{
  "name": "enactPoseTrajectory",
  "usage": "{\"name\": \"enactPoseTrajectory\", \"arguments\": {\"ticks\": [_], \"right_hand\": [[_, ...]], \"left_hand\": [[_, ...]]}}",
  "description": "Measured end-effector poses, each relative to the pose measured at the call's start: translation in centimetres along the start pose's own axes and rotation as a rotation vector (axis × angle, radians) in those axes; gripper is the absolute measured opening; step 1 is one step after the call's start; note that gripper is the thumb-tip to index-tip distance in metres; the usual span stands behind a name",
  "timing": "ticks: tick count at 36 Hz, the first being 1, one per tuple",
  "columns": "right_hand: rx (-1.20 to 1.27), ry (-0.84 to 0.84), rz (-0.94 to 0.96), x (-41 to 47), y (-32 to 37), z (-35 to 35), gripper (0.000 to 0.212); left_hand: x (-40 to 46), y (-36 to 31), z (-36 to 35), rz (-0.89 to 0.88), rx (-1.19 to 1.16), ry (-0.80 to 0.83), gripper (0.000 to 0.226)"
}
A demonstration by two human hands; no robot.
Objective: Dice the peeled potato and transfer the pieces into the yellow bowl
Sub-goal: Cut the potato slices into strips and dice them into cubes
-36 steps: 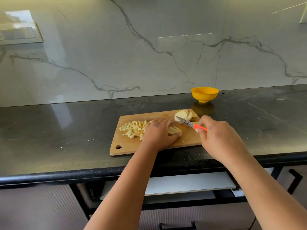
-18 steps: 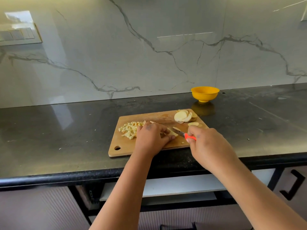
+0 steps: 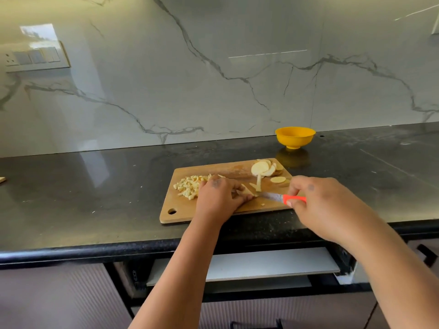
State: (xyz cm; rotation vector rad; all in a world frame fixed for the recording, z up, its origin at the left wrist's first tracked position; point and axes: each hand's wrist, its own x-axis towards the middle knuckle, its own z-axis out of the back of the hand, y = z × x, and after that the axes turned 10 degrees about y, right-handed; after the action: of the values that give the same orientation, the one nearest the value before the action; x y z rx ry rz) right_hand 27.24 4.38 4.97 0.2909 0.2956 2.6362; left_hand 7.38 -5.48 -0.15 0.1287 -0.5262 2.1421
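Round slices [image 3: 261,169] on wooden board [image 3: 223,168]

Landmark: cutting board [image 3: 213,210], on the countertop [image 3: 95,191] near its front edge.
Diced potato pile [image 3: 187,186]: on the board's left part.
Potato slices [image 3: 264,168]: on the board's far right corner.
Left hand [image 3: 219,198]: on the board's middle, just right of the pile.
Knife [image 3: 281,197]: over the board's right part, tip toward the left hand.
Right hand [image 3: 325,205]: at the board's right edge, around the knife handle.
Bowl [image 3: 295,137]: on the countertop behind the board's right end, near the wall.
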Motion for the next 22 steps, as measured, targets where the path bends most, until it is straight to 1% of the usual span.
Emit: {"name": "enactPoseTrajectory", "arguments": {"ticks": [3,5,9,13,14,16,18,19,22], "right_hand": [[0.027,-0.119,0.036,0.8,0.5,-1.1,0.006],[0.035,-0.145,0.046,1.3,0.8,-2.1,0.006],[0.056,-0.135,0.057,1.9,1.4,-3.8,0.007],[0.031,-0.13,0.011,2.0,2.2,-4.8,0.008],[0.003,-0.129,-0.004,1.9,2.7,-5.1,0.006],[-0.109,-0.111,0.005,1.6,3.9,-6.0,0.013],[-0.186,-0.073,0.026,1.6,4.8,-6.5,0.021],[-0.184,-0.064,0.026,1.8,4.8,-6.4,0.022],[-0.096,-0.061,0.01,2.3,3.7,-5.5,0.016]], "left_hand": [[0.0,0.0,0.1,-0.013,0.008,-0.024,0.045],[-0.1,0.1,0.1,-0.019,-0.006,-0.045,0.045],[-0.4,0.4,-0.4,-0.038,-0.029,-0.075,0.032],[-0.5,0.3,-0.6,-0.058,-0.002,-0.068,0.024],[-0.5,0.3,-0.6,-0.056,0.006,-0.064,0.022],[-0.5,0.2,-0.6,-0.047,0.015,-0.055,0.018],[-0.4,0.3,-0.7,-0.032,0.026,-0.042,0.019],[-0.3,0.3,-0.7,-0.024,0.028,-0.033,0.021],[-0.1,0.4,-0.6,-0.002,0.042,-0.01,0.023]]}}
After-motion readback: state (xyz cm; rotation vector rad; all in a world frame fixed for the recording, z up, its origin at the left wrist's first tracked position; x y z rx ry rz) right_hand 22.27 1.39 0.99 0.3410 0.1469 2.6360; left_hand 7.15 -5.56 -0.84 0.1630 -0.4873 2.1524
